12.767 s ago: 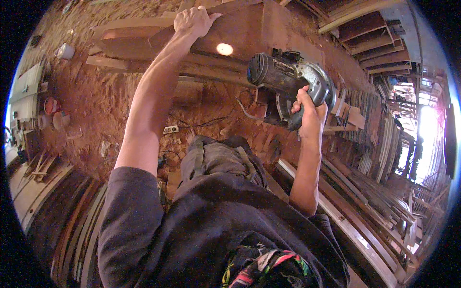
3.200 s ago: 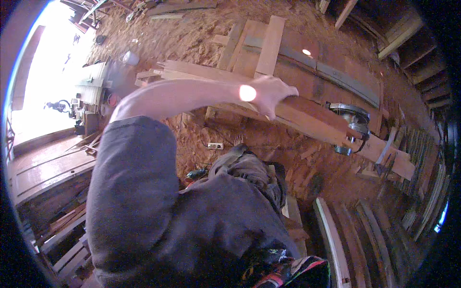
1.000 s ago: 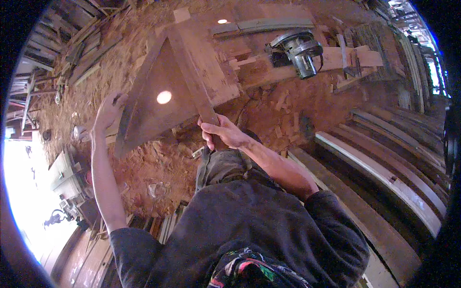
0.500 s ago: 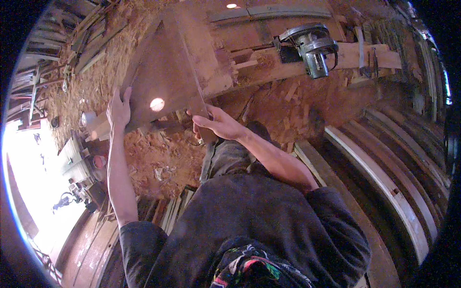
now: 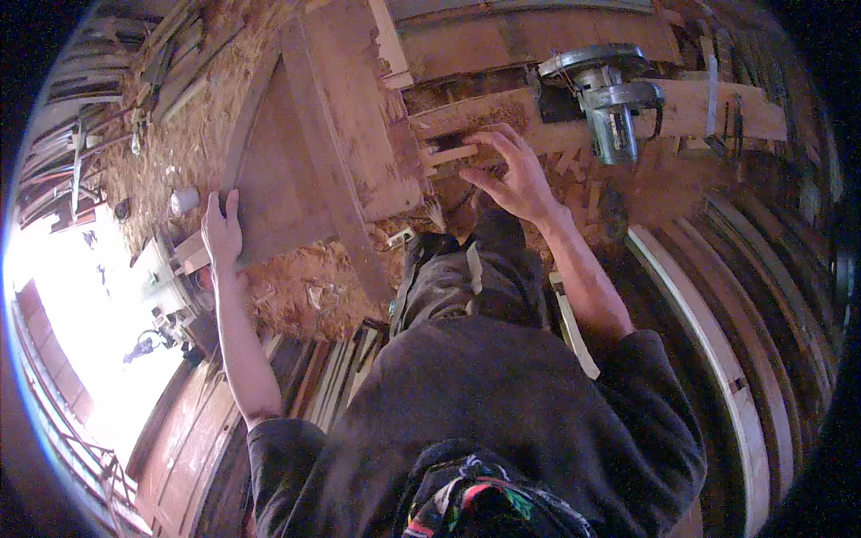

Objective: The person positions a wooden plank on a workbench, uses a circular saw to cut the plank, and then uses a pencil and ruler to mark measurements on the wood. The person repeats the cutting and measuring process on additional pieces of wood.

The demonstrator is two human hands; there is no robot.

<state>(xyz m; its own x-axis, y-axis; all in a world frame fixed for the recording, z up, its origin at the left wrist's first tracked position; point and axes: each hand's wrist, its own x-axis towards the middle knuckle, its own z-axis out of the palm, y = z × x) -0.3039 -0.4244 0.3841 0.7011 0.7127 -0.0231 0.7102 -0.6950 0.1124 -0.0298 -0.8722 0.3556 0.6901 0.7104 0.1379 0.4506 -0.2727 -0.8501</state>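
A large brown wooden panel (image 5: 280,193) with framing strips along its sides lies tilted in front of me at the left. My left hand (image 5: 222,235) holds its left edge, with the thumb apart from the fingers. My right hand (image 5: 520,177) is off the panel, over the workbench, thumb and fingers spread with nothing visible between them. Close to its fingertips are a small light wood strip (image 5: 453,155) and a small dark object too unclear to name. A circular saw (image 5: 613,103) rests on the bench to the right of that hand.
Sawdust and shavings cover the floor (image 5: 309,285). Long boards (image 5: 708,359) lie at the right, and more stand at lower left. A white cup-like container (image 5: 184,200) sits beyond my left hand. Bright light enters from the left.
My right hand has let go of the panel's near right corner and moved right and forward over the bench. The panel now sits lower and flatter; my left hand stays on its edge.
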